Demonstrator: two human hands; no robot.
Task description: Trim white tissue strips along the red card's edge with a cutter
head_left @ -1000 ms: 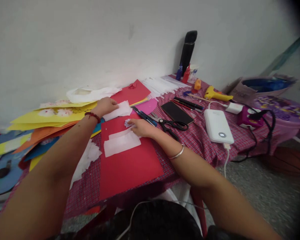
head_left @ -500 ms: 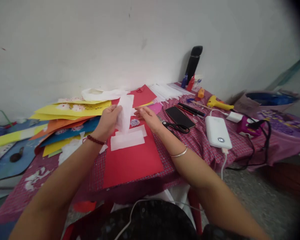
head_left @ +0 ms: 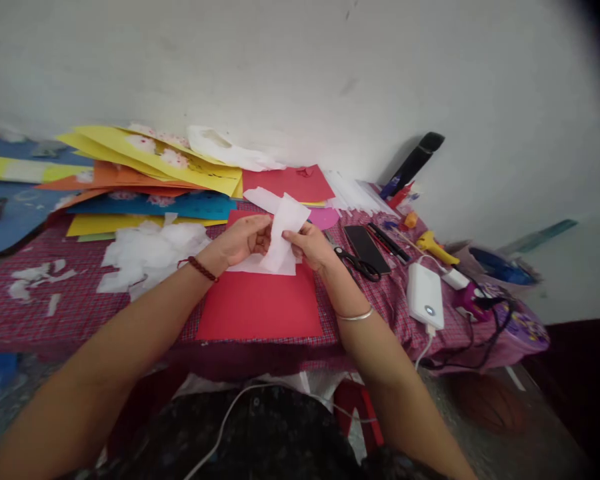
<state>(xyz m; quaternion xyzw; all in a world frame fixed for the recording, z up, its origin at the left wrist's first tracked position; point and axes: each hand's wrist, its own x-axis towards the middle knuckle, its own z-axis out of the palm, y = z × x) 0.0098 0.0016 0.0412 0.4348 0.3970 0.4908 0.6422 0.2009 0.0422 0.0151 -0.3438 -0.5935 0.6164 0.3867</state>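
A strip of white tissue paper (head_left: 286, 230) stands up between my hands, its upper end slanting to the right. My right hand (head_left: 311, 245) pinches its right edge between thumb and fingers. On the other side, my left hand (head_left: 244, 241) is half curled beside the strip, thumb and fingers apart, with nothing plainly in it. Below them lies a red sheet of paper (head_left: 260, 307), partly covered by other white tissue pieces (head_left: 247, 264). Another white strip (head_left: 263, 199) shows behind the hands.
Crumpled white tissue (head_left: 150, 257) and stacked coloured sheets (head_left: 165, 163) lie left. To the right are scissors (head_left: 360, 263), a phone (head_left: 366, 248), pens (head_left: 387, 241), a white power bank (head_left: 425, 293) with cable, and a yellow glue gun (head_left: 436, 248). A wall (head_left: 280, 80) stands behind.
The white strip has passed from my left hand's grip to my right hand's. My right hand, open before, has closed on it; my left fingers have loosened. The view has shifted.
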